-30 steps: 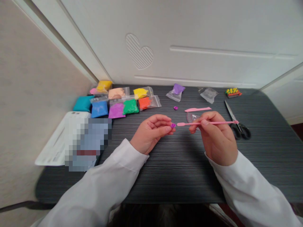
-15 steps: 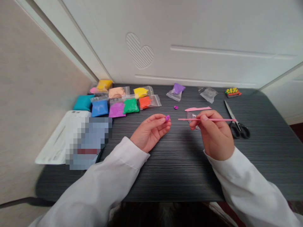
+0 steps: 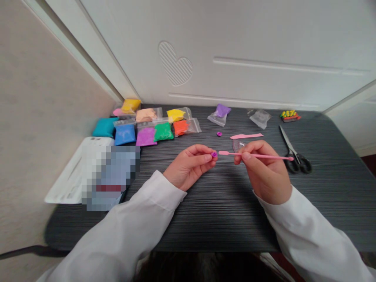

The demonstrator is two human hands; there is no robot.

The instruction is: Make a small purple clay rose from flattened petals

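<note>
A small purple piece of clay [image 3: 214, 154] is pinched at the fingertips of my left hand [image 3: 192, 164], held above the dark table [image 3: 205, 219]. My right hand [image 3: 266, 168] grips a thin pink modelling tool [image 3: 270, 157] like a pen. Its flat tip points left and lies just short of the clay, with a narrow gap between. Behind the hands, a second small purple clay piece [image 3: 219, 134] rests on the table. A pink clay knife [image 3: 246, 136] lies beyond my right hand, and a clear round plastic piece [image 3: 237, 145] is partly hidden by its fingers.
Black-handled scissors [image 3: 293, 154] lie right of my right hand. Bags of coloured clay, including a green one [image 3: 163, 131], crowd the back left. A purple clay bag [image 3: 222, 111], an empty clear bag [image 3: 260, 118] and a yellow-and-orange clay model [image 3: 290, 115] sit along the back.
My left hand has shifted slightly right and turned the clay, so a hollow or folded side shows. The pink tool has rolled, its flat tip now broader to view and a little lower.
</note>
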